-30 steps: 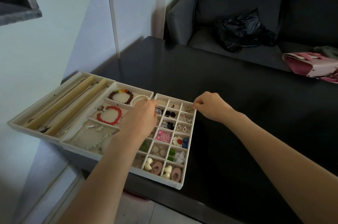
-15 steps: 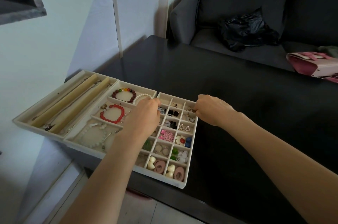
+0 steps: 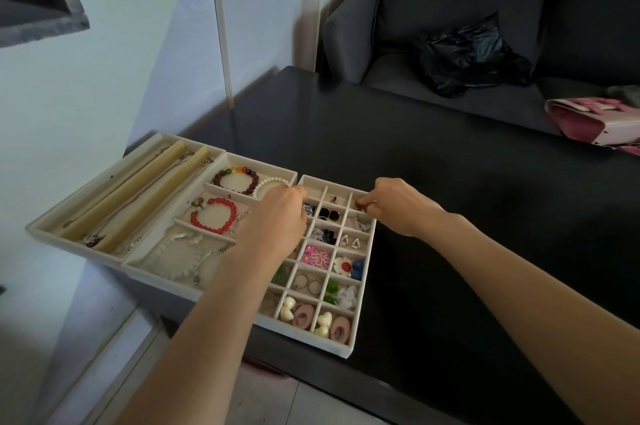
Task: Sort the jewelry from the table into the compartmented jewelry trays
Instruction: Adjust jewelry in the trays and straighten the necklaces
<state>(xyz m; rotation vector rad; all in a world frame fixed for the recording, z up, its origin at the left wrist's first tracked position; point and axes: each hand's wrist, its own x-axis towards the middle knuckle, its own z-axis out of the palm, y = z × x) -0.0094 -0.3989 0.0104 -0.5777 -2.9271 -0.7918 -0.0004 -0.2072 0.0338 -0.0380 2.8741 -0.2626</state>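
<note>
Three cream trays sit side by side at the table's left front. The long-slot tray (image 3: 45, 222) holds chains. The middle tray (image 3: 221, 161) holds a red bead bracelet (image 3: 213, 216), a mixed bead bracelet (image 3: 237, 178) and pale ones. The grid tray (image 3: 363, 289) holds earrings, rings and hair clips in small cells. My left hand (image 3: 277, 220) curls its fingers over the grid tray's far left corner. My right hand (image 3: 398, 206) curls over the far right corner, fingertips inside the corner cell. What the fingertips touch is hidden.
The black table (image 3: 450, 216) stretches right and back from the trays. Behind it a dark sofa carries a black plastic bag (image 3: 467, 57) and a pink handbag (image 3: 595, 119). A wall and a white post stand to the left; the trays overhang the table's left edge.
Both hands dropped slightly from above the grid tray's far corners and their fingers curled down over its far wall. The trays have hardly shifted.
</note>
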